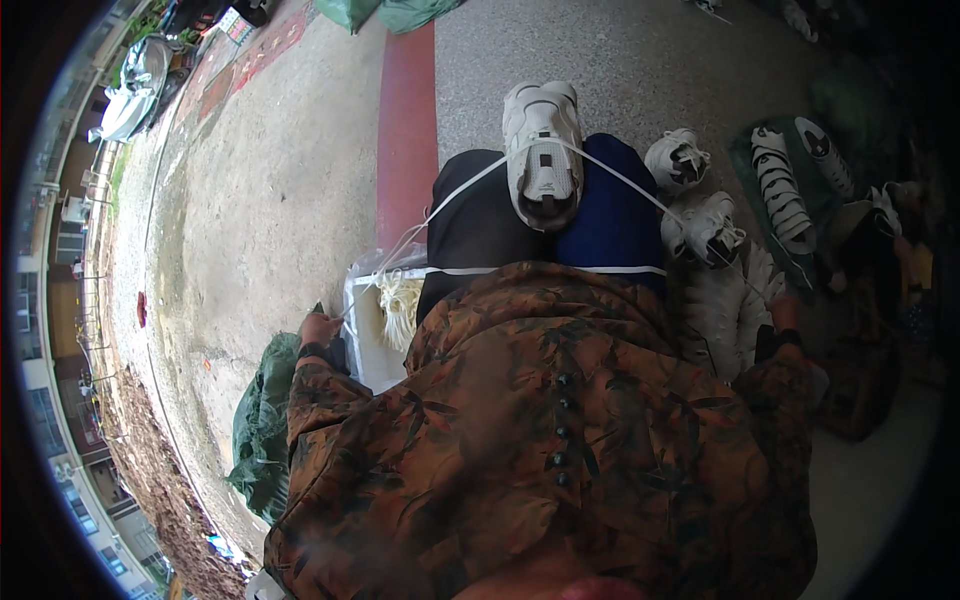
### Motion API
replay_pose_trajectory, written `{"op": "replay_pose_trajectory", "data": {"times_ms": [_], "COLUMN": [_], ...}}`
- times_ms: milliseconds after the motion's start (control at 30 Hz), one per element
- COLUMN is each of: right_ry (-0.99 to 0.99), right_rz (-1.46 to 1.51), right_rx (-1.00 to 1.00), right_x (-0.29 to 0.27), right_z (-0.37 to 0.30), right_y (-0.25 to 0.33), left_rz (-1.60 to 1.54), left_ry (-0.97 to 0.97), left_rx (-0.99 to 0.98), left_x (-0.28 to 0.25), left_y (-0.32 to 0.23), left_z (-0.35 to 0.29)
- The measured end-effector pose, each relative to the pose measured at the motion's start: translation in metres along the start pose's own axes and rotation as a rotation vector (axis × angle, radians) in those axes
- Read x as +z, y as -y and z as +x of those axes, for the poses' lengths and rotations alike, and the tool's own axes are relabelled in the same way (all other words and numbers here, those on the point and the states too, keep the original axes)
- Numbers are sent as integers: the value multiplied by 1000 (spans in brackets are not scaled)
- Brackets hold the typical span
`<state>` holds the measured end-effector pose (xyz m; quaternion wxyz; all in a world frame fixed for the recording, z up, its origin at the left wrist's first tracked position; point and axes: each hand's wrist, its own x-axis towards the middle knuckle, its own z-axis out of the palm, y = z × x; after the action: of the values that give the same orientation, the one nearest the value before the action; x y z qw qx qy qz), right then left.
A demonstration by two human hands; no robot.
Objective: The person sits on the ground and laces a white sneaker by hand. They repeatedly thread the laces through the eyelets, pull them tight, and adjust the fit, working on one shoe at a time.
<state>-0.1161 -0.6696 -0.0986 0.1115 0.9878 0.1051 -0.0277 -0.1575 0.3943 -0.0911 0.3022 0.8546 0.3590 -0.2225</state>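
A white sneaker (541, 160) rests between my knees, its dark opening toward me. A long white shoelace (468, 183) runs through it and stretches out to both sides in straight lines. At the left, beside the white box, my left hand (320, 328) is closed on one end of the lace. My right hand (786, 312) is out at the right, past the white shoes, with the other lace end running to it. Its fingers are small and dim, but look closed on the lace.
A white box (375, 375) holding a bundle of white laces (401, 312) stands by my left leg. Beside it lies a green sack (265, 425). Several white shoes (705, 228) are piled by my right leg. Farther right, more shoes (780, 190) lie on dark green sacking.
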Motion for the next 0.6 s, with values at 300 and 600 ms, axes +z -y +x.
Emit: {"op": "replay_pose_trajectory", "data": {"times_ms": [300, 600], "right_ry": [516, -77], "right_rz": [1632, 1724], "right_rx": [-46, -45], "right_x": [-223, -224], "right_z": [221, 325], "right_y": [274, 400], "left_rz": [-731, -384], "left_ry": [640, 462], "left_rx": [455, 814], "left_x": [28, 79], "left_y": [-245, -415], "left_z": [-41, -83]}}
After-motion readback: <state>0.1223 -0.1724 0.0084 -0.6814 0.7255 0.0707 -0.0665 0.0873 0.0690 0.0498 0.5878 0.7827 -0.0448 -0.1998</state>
